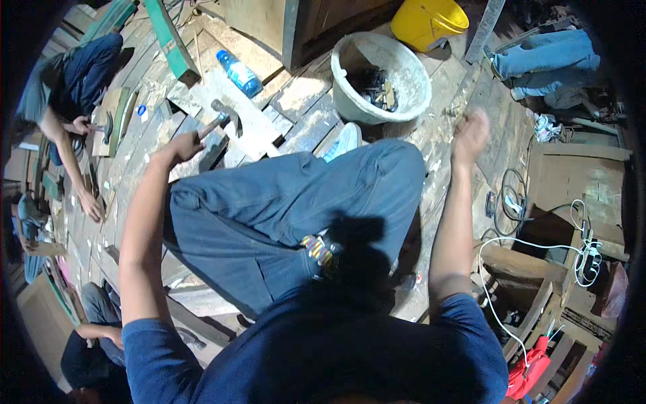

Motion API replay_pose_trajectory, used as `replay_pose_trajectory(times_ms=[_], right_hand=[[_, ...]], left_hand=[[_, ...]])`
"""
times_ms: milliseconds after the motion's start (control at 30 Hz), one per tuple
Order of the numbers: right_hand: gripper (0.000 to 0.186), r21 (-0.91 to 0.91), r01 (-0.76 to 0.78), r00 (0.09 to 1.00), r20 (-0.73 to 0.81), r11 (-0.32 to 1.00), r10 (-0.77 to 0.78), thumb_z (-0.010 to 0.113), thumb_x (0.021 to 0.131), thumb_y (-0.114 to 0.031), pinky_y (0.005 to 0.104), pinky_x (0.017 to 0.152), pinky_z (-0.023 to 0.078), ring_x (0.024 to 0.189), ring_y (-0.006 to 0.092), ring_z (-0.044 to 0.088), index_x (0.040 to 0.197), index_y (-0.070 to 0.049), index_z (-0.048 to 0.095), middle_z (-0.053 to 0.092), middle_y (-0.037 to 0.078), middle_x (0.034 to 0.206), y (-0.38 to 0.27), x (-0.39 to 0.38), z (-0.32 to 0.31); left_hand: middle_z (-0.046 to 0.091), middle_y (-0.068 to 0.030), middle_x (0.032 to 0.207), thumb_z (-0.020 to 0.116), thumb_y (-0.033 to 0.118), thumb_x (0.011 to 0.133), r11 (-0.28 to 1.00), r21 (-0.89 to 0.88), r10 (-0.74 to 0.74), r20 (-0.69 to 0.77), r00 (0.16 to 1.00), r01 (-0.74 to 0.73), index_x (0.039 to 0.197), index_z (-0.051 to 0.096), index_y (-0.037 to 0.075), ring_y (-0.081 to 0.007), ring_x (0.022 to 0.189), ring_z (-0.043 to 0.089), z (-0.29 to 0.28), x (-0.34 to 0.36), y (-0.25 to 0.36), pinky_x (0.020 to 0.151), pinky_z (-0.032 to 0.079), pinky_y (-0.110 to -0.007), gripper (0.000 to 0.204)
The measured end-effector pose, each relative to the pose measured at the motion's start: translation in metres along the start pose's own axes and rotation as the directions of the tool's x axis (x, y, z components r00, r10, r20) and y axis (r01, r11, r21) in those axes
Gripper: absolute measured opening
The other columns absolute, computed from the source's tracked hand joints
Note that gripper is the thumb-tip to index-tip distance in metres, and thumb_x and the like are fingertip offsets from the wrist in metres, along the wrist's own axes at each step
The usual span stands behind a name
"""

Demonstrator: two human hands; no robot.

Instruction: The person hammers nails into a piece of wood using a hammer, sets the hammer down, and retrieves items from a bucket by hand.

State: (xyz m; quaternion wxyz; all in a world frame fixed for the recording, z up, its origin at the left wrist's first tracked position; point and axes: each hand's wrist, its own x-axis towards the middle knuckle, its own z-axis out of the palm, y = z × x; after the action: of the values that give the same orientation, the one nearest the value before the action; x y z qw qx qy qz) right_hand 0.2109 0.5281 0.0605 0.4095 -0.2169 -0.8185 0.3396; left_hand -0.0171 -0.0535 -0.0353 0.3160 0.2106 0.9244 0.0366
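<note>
My left hand point(180, 149) is closed round the handle of a claw hammer point(215, 123), out beyond my bent left knee. The hammer's metal head is over a pale board point(232, 131) on the floor. My right hand point(472, 135) is raised away to the right, past my other knee. Motion smears its fingers, so I cannot make out whether they hold anything. Nearest to it stands a grey-white bucket point(410, 114) with dark bits and scraps inside.
A blue-labelled plastic bottle point(239, 74) lies beyond the hammer, near a green beam point(168, 44). A yellow bucket point(431, 23) stands at the back. Cables point(511, 195) and a power strip point(589, 254) are at right. Co-workers sit at left, one gripping a hammer point(108, 128).
</note>
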Motion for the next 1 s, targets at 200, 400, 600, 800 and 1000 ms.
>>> replay_pose_trajectory(times_ms=[200, 400, 600, 800, 1000], right_hand=[[0.026, -0.060, 0.456, 0.654, 0.699, 0.888, -0.288, 0.054, 0.087, -0.006, 0.0391, 0.081, 0.048, 0.096, 0.0347, 0.062, 0.112, -0.005, 0.061, 0.064, 0.020, 0.103, 0.061, 0.082, 0.121], [0.020, -0.335, 0.701, 0.399, 0.916, 0.630, 0.043, 0.048, 0.085, -0.007, 0.0445, 0.081, 0.052, 0.098, 0.0364, 0.063, 0.100, -0.005, 0.061, 0.065, 0.020, 0.101, 0.112, 0.058, 0.174], [0.013, -0.320, 0.826, 0.384, 0.922, 0.464, -0.048, 0.056, 0.076, -0.006, 0.0461, 0.070, 0.054, 0.080, 0.0370, 0.067, 0.080, -0.005, 0.068, 0.066, 0.022, 0.083, 0.106, 0.059, 0.178], [0.016, -0.463, 0.717, 0.490, 0.867, 0.522, 0.096, 0.057, 0.082, -0.014, 0.0437, 0.073, 0.052, 0.085, 0.0348, 0.066, 0.085, -0.004, 0.068, 0.067, 0.019, 0.090, 0.092, 0.072, 0.164], [0.020, -0.001, 0.218, 0.694, 0.703, 0.976, -0.155, 0.068, 0.083, -0.019, 0.0329, 0.070, 0.050, 0.077, 0.0230, 0.066, 0.094, -0.002, 0.069, 0.068, 0.014, 0.084, 0.032, 0.076, 0.097]], left_hand=[[0.064, -0.0257, 0.096, 0.061, 0.036, 0.087, 0.999, -0.012, -0.038, 0.078, 0.996, 0.039, 0.096, 0.058, -0.002, -0.0388, 0.092, 0.062, -0.014, 0.000, 0.030, 0.077, 0.048, -0.044, 0.039], [0.064, -0.0241, 0.098, 0.063, 0.032, 0.086, 0.993, -0.090, -0.069, 0.076, 0.995, 0.076, 0.100, 0.056, -0.002, -0.0380, 0.094, 0.062, -0.002, -0.006, 0.010, 0.079, 0.048, -0.043, 0.037], [0.064, -0.0247, 0.099, 0.063, 0.036, 0.087, 0.988, -0.117, -0.087, 0.118, 0.989, 0.101, 0.104, 0.054, -0.001, -0.0393, 0.096, 0.061, -0.007, -0.010, 0.017, 0.081, 0.048, -0.043, 0.042], [0.064, -0.0243, 0.097, 0.063, 0.036, 0.086, 0.995, -0.080, -0.050, 0.066, 0.997, 0.055, 0.099, 0.056, -0.001, -0.0396, 0.093, 0.061, -0.012, -0.004, 0.028, 0.078, 0.047, -0.044, 0.040], [0.065, -0.0243, 0.099, 0.064, 0.035, 0.085, 0.998, -0.031, -0.055, 0.104, 0.993, 0.058, 0.101, 0.060, 0.000, -0.0394, 0.095, 0.061, -0.011, -0.003, 0.020, 0.081, 0.048, -0.044, 0.039]])
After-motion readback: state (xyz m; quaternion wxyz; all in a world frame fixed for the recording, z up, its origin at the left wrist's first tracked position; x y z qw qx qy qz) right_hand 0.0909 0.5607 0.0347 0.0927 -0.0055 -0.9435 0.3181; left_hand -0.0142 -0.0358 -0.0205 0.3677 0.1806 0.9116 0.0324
